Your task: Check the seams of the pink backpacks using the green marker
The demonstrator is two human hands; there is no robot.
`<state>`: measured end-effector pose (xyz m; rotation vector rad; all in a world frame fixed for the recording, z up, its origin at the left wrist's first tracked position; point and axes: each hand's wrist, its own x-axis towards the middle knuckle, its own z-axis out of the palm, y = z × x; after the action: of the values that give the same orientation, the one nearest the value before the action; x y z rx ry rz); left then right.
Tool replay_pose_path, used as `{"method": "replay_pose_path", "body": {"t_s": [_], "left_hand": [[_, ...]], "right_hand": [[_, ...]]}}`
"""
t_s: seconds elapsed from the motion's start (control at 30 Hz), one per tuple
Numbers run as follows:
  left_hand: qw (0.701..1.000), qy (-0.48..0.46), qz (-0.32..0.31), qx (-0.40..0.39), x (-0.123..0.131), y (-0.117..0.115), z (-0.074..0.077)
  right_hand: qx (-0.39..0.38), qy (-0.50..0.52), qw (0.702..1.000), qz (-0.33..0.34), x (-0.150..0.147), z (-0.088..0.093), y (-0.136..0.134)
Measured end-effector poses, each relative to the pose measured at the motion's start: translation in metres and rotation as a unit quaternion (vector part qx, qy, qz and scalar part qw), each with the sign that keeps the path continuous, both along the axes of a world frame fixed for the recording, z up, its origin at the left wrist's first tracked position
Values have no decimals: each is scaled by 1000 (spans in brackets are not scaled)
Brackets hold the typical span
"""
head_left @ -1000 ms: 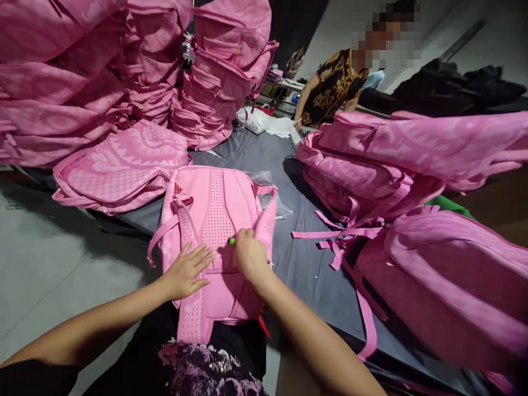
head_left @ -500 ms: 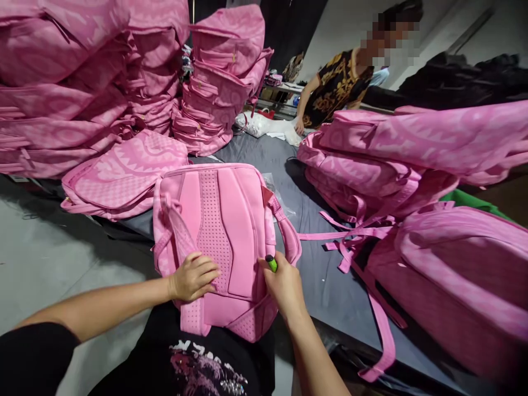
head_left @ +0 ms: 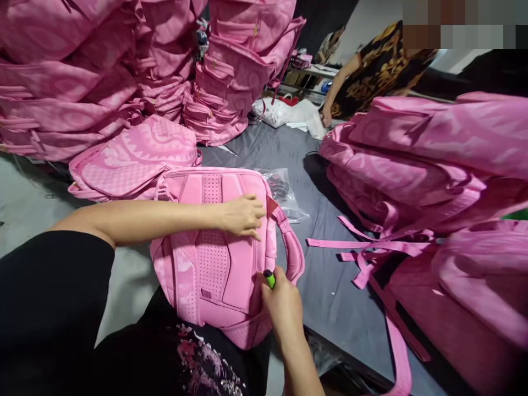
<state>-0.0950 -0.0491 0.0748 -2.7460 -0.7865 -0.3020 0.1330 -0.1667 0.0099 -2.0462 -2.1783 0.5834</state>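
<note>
A pink backpack (head_left: 243,264) leans against the table edge over my lap, its padded back panel and straps facing up. My left hand (head_left: 243,215) reaches across the upper panel, fingers apart and slightly bent, near the right side seam. At the lower right side, my right hand (head_left: 282,300) is closed around a small green tool with a black end (head_left: 269,278); most of it is hidden in the fist. Those knuckles are against the bag's side. One shoulder strap (head_left: 292,242) loops out to the right, just above the right hand.
Tall stacks of pink backpacks (head_left: 239,71) stand behind and left. One backpack (head_left: 140,159) lies flat beside mine. More backpacks (head_left: 412,159) with trailing straps fill the right side. A clear plastic bag (head_left: 286,192) lies on the grey table (head_left: 325,308). A co-worker (head_left: 367,77) stands beyond.
My left hand has moved up and right across the back panel, away from the lower left strap. The right hand keeps the green tool at the bag's side. The view has shifted.
</note>
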Motion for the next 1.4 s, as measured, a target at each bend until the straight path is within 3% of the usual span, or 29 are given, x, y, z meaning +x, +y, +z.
{"method": "replay_pose_path", "body": {"t_s": [0.13, 0.2, 0.3, 0.4, 0.47, 0.53, 0.63, 0.73, 0.97, 1.2, 1.4], "left_hand": [[993, -22, 112, 42, -44, 51, 22], [988, -19, 137, 75, -54, 58, 27], [995, -6, 86, 56, -41, 40, 18], [999, -11, 18, -46, -19, 12, 4], [996, -26, 14, -89, -11, 1, -1], [994, -27, 28, -104, -7, -3, -2], [992, -13, 41, -121, -6, -1, -4], [990, -41, 38, -132, -6, -3, -10], [984, -116, -15, -134, -9, -14, -24], [990, -123, -23, -64, -6, -16, -33], [992, -108, -17, -63, -5, -15, -34]], "right_hand": [[-6, 18, 1000, 5, 2, -5, 11], [-20, 52, 998, 1, 5, -6, 15], [-62, 164, 984, -17, 13, 6, 17], [-19, 320, 945, -62, 26, 34, 16], [19, 402, 913, -64, 31, 54, 17], [3, 456, 888, -50, 29, 67, 24], [-25, 528, 847, -63, 16, 67, 39], [-10, 580, 811, -73, -2, 53, 52], [83, 461, 870, -157, -24, 24, 48], [101, 426, 888, -140, -30, 18, 48], [116, 428, 886, -138, -29, 12, 50]]}}
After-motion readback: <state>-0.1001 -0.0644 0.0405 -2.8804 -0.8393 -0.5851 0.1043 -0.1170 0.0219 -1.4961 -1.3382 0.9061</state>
